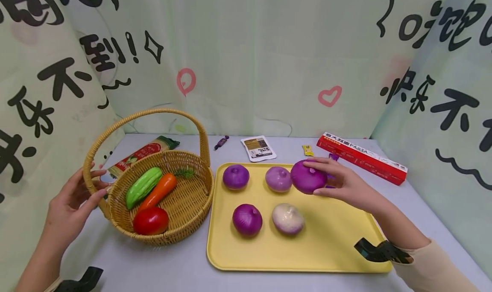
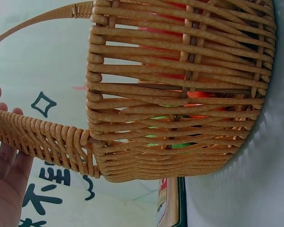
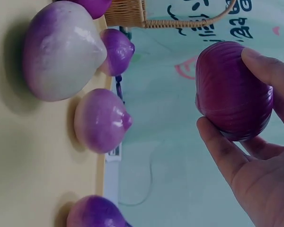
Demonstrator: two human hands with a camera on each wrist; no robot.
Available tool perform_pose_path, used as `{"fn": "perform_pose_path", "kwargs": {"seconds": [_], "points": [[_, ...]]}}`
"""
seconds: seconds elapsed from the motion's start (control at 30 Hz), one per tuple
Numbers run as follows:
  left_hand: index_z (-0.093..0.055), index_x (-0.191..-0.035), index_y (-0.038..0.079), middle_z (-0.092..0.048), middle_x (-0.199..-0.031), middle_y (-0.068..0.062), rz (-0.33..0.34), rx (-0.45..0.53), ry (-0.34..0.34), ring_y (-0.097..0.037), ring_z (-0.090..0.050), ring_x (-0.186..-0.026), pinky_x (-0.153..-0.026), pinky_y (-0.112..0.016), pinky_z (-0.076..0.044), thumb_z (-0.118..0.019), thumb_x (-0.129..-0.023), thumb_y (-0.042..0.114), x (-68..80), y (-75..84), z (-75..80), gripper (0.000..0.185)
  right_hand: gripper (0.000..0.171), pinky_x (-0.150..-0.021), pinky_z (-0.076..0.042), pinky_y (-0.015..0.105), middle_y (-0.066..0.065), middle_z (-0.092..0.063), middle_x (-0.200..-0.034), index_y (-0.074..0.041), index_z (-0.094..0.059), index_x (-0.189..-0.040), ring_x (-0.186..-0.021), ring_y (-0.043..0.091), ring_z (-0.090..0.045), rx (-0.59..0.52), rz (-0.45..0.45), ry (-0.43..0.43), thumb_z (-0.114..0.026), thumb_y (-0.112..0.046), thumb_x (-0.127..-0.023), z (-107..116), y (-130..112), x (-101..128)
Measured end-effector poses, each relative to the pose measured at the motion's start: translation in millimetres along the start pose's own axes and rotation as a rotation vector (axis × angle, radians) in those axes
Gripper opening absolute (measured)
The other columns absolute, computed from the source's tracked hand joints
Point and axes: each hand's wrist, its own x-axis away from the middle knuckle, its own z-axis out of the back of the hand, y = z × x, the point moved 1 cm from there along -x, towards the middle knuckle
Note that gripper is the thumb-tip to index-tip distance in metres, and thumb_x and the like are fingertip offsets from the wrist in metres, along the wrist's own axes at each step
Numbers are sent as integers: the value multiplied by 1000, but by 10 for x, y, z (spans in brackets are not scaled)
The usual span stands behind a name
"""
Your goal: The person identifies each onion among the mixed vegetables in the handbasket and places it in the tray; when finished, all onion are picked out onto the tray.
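A: Start at the left. What is the left hand (image 1: 73, 202) doing?

B: It rests against the wicker basket (image 1: 192, 211) where the handle meets the rim. Its fingers (image 1: 94, 174) lie nearly straight along the weave, only lightly bent, not wrapped round it. The left wrist view shows the palm just beside the foot of the handle.

A: And inside the basket?

B: A green cucumber (image 1: 143, 186), an orange carrot (image 1: 159, 191) beside it, and a red tomato (image 1: 150, 220) at the near end. Behind the basket a packet of pasta (image 1: 144, 152) lies on the grey surface (image 1: 153, 266).

A: Moving right?

B: A yellow tray (image 1: 326, 249) sits just beside the basket. Four onions lie on it: a purple one (image 1: 235, 176) and a paler lilac one (image 1: 278, 179) in the back row, a dark purple one (image 1: 247, 219) and a whitish one (image 1: 288, 218) in front.

A: Which onion is in hand?

B: The fifth, a deep purple onion (image 1: 308, 176). It is round, glossy, with fine ribs running lengthwise, clear in the right wrist view. The right hand (image 1: 342, 185) holds it lifted above the tray's back right part, next to the lilac one, thumb on one side and fingers (image 3: 220, 151) curled round the other.

A: Beyond that?

B: A red pasta box (image 1: 361, 158) lies on the surface behind the tray, with a small white packet (image 1: 259, 147) further left.
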Motion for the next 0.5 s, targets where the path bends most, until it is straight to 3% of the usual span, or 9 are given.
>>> {"fn": "perform_pose_path", "kwargs": {"seconds": [0.13,0.3,0.5], "points": [[-37,-144,16,-52,-120,29,-4,2,1,14,-55,-97,-78,2,-43,-63,-83,-8,-3,6,-1,70,60,-80,-55,22,4,-38,-138,-16,-46,-139,-115,-4,-46,-43,-19,11,-70,-11,-83,23,67,100],[-37,-145,16,-52,-119,30,5,3,4,14,-55,-98,-77,2,-43,-62,-84,-7,-1,13,-3,70,59,-82,-54,19,-1,-40,-137,-14,-46,-139,-115,-9,-44,-44,-16,29,-69,-10,-84,32,149,213],[-36,-145,18,-51,-118,32,28,-7,5,15,-54,-98,-75,2,-43,-62,-85,-5,5,7,-12,69,60,-81,-54,19,14,-35,-143,-15,-46,-139,-114,-10,-42,-34,-65,48,-69,-12,-84,17,255,353]]}}
